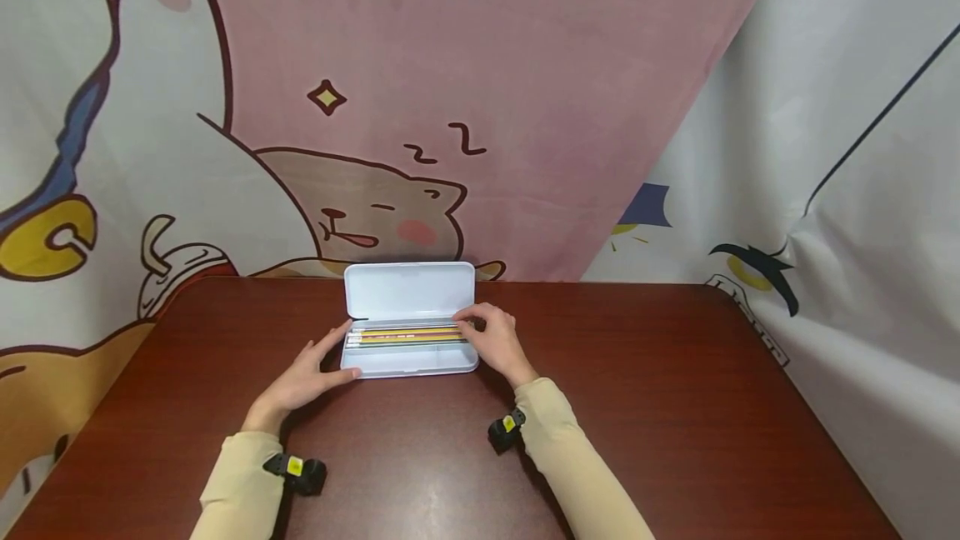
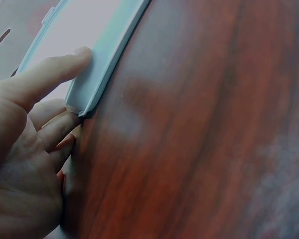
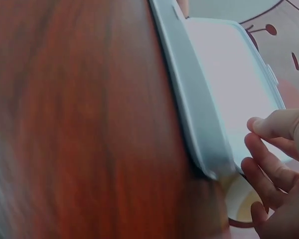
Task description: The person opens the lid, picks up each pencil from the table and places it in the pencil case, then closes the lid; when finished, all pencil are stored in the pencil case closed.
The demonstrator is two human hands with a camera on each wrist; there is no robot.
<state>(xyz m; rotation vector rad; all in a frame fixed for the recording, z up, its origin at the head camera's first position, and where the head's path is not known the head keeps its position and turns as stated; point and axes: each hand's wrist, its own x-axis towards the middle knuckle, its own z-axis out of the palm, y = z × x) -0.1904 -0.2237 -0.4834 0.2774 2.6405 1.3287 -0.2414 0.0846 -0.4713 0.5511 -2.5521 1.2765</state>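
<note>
A white pencil case [image 1: 408,362] lies on the table with its lid [image 1: 409,292] raised at the back. Several pencils [image 1: 405,335], yellow and darker ones among them, lie lengthwise inside. My left hand [image 1: 302,379] holds the case's left end, thumb at the front corner and fingers toward the back. In the left wrist view that thumb [image 2: 60,69] lies over the front wall. My right hand [image 1: 497,342] reaches over the right end, its thumb and forefinger tips close together by the pencil ends. The right wrist view shows its fingers [image 3: 274,167] loosely bent above the case's end, no pencil visible in them.
The dark red-brown wooden table [image 1: 645,407] extends around the case on both sides and in front. Behind it hangs a printed cloth [image 1: 555,107] with cartoon animals. Black wrist cameras [image 1: 303,475] sit on both cream sleeves [image 1: 585,473].
</note>
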